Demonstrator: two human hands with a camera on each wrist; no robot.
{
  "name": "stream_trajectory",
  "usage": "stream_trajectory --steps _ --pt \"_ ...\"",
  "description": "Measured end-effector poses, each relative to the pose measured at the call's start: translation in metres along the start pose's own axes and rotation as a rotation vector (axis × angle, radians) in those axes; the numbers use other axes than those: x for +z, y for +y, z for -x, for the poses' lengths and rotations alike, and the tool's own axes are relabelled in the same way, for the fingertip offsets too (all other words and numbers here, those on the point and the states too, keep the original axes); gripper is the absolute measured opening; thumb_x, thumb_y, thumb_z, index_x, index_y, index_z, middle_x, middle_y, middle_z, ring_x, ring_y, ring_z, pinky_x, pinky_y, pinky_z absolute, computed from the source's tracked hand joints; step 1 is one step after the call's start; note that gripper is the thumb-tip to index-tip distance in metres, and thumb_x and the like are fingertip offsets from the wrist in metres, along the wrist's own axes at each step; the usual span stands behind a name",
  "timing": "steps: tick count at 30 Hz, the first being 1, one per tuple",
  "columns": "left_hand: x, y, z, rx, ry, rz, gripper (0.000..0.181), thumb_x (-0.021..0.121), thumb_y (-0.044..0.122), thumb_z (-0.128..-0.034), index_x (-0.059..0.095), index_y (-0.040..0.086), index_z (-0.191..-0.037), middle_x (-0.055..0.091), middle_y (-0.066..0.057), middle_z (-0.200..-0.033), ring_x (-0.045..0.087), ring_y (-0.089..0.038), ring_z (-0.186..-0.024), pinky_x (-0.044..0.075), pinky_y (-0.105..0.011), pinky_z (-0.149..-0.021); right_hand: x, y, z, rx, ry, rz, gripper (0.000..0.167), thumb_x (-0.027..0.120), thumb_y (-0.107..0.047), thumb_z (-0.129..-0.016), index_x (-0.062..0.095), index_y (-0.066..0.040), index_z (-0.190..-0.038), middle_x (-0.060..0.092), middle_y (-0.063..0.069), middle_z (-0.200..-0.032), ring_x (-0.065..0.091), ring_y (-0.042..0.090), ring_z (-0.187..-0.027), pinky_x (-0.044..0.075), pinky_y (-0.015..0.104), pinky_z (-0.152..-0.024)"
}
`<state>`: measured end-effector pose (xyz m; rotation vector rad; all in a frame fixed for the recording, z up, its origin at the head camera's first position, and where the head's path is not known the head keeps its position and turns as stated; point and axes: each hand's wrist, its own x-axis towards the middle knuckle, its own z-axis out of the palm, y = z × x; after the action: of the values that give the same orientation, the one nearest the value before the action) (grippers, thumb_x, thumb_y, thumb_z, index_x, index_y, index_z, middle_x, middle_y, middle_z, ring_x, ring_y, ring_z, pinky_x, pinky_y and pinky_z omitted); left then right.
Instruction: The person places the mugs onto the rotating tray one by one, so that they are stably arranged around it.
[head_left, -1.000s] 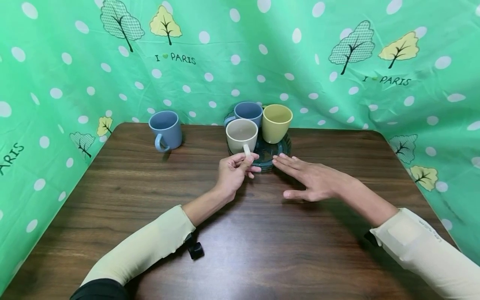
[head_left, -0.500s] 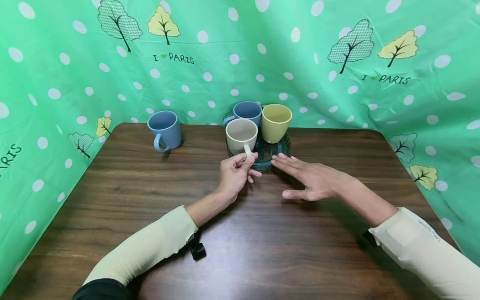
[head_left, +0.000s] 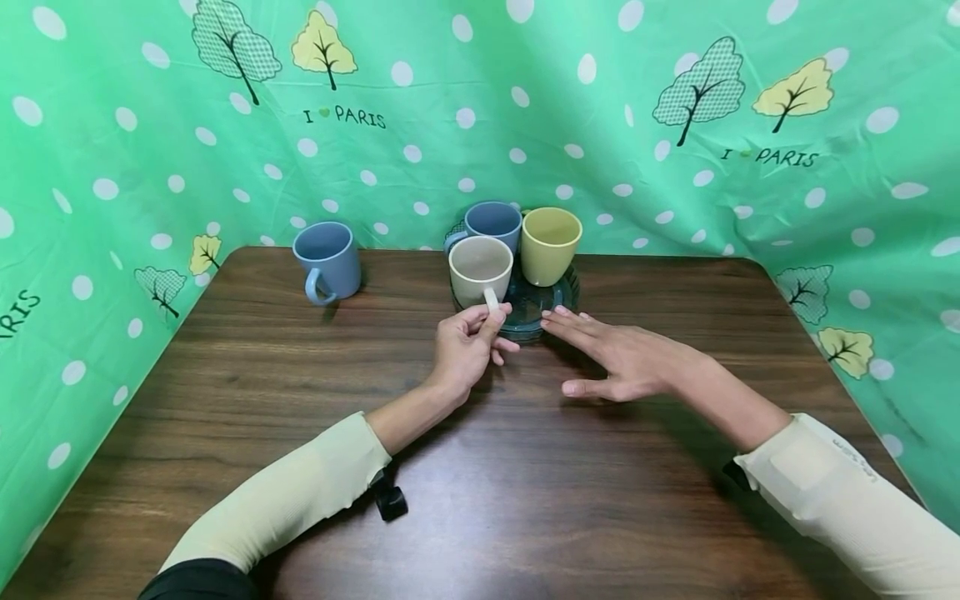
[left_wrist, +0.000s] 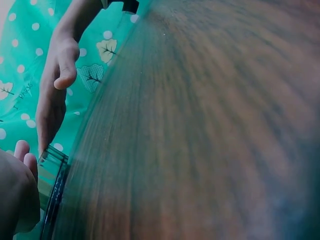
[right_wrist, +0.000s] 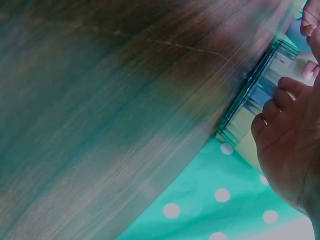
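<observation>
In the head view my left hand (head_left: 461,354) pinches the handle of an off-white mug (head_left: 474,282), which stands upright at the front left of a round, dark-tinted glass dish (head_left: 551,297). Behind it on the same dish are a blue mug (head_left: 492,220) and, to the right, a yellow mug (head_left: 550,247). My right hand (head_left: 630,357) is held flat, fingers straight and thumb spread, its fingertips at the dish's front right rim; whether they touch it I cannot tell. The right wrist view shows the dish's clear side wall (right_wrist: 250,95) beside those fingers.
A second blue mug (head_left: 330,262) stands alone at the table's back left, handle toward the front. The brown wooden table (head_left: 517,500) ends at a green dotted curtain (head_left: 465,83) along the back and sides.
</observation>
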<state>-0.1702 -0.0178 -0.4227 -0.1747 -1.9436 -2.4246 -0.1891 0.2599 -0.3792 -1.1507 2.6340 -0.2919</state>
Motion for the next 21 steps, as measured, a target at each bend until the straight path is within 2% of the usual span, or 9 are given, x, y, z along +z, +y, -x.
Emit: stream_trajectory --steps 11,15,18,21 --pt "0.001 0.004 0.003 -0.014 -0.007 0.006 0.034 0.063 0.013 -0.1168 0.071 -0.011 -0.14 0.072 -0.039 -0.137 0.078 -0.001 -0.071 0.06 -0.02 -0.057 0.0 -0.003 0.001 0.015 0.009 0.013 0.092 0.066 -0.063 -0.11 0.027 -0.021 -0.181 0.022 0.006 -0.19 0.025 0.039 -0.175 0.038 0.066 -0.136" --pt "0.002 0.005 0.004 -0.011 -0.002 0.025 0.034 0.061 0.011 -0.1176 0.068 -0.013 -0.14 0.069 -0.041 -0.142 0.078 -0.002 -0.072 0.063 -0.02 -0.06 -0.001 -0.007 -0.001 0.028 0.005 0.021 0.087 0.063 -0.061 -0.112 0.028 -0.019 -0.181 0.024 0.008 -0.19 0.028 0.041 -0.174 0.039 0.068 -0.134" --pt "0.002 0.006 0.004 -0.011 0.005 0.033 0.035 0.06 0.012 -0.1181 0.065 -0.014 -0.141 0.067 -0.04 -0.146 0.078 -0.002 -0.072 0.064 -0.021 -0.061 -0.003 -0.011 -0.002 0.038 0.008 0.038 0.084 0.061 -0.06 -0.113 0.03 -0.02 -0.18 0.026 0.008 -0.189 0.031 0.043 -0.172 0.043 0.068 -0.132" --pt "0.001 0.005 0.005 -0.018 0.01 0.042 0.036 0.061 0.012 -0.1177 0.064 -0.015 -0.142 0.067 -0.043 -0.142 0.078 -0.003 -0.071 0.065 -0.021 -0.063 -0.003 -0.013 -0.002 0.048 0.014 0.05 0.082 0.06 -0.06 -0.114 0.032 -0.021 -0.18 0.028 0.008 -0.189 0.034 0.045 -0.171 0.046 0.069 -0.128"
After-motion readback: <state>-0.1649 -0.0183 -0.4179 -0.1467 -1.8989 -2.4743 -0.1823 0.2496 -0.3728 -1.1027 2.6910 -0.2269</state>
